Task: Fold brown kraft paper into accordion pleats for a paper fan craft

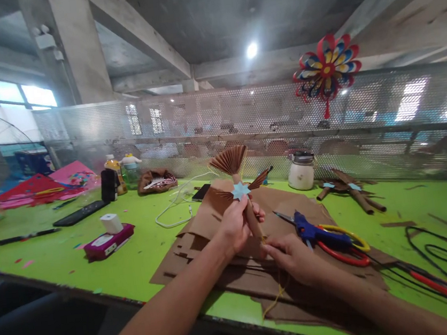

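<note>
My left hand (234, 224) is closed around the rolled brown paper tube (254, 223) of a paper craft. At its top stands a pleated brown paper fan (230, 161), with smaller pleated wings at the sides. A light blue paper star (240, 191) sits where they meet, next to my left thumb. At the tube's lower end, my right hand (292, 256) pinches a thin yellow string (279, 294), whose loose length hangs over the paper below. Brown paper sheets (292, 202) lie beneath both hands.
Right of my hands lie a blue glue gun (305, 228), scissors (349, 258) and a black cable (438, 250). Behind are a white jar (301, 172) and more tube crafts (355, 190). A purple power strip (109, 242) lies left. A perforated metal screen (221, 114) borders the green table.
</note>
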Demonstrator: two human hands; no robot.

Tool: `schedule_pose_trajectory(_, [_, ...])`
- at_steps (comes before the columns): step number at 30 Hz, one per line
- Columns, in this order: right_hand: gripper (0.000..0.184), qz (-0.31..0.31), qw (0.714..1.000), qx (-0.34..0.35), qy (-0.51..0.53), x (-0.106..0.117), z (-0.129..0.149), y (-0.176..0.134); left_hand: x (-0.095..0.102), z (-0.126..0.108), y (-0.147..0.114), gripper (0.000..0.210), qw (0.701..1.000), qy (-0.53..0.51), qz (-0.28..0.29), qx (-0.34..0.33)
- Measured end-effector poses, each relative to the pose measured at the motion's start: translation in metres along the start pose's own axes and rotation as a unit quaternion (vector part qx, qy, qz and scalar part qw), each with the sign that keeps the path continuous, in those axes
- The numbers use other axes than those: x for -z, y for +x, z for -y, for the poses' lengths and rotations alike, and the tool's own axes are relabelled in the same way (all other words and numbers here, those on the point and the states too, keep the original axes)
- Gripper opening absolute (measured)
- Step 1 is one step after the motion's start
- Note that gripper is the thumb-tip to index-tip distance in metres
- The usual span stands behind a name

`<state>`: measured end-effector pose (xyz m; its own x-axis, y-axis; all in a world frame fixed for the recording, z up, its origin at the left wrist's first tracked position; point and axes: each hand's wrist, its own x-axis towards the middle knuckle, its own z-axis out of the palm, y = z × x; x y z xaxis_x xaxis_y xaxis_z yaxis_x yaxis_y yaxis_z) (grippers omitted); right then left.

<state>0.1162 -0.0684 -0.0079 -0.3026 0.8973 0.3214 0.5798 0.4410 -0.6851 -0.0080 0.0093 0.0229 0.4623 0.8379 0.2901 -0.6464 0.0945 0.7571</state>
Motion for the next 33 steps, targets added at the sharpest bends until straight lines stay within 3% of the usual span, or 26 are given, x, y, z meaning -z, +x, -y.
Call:
schedule_pose_trajectory(25, [0.032, 0.055, 0.995, 0.051, -0.062, -0.005, 0.011, -0.011, 0.007, -0.012, 0.005, 0.014, 1.000, -0.022, -0.016, -0.012])
schedule_pose_trajectory(30, [0.035, 0.057, 0.997, 0.031, -0.046, -0.007, 0.010, -0.009, 0.007, -0.013, 0.004, 0.018, 1.000, -0.007, -0.015, -0.024])
schedule_pose_trajectory(33, [0.038, 0.091, 0.996, -0.010, 0.003, -0.004, 0.011, -0.008, 0.005, -0.012, 0.002, 0.022, 0.999, 0.019, -0.009, -0.030])
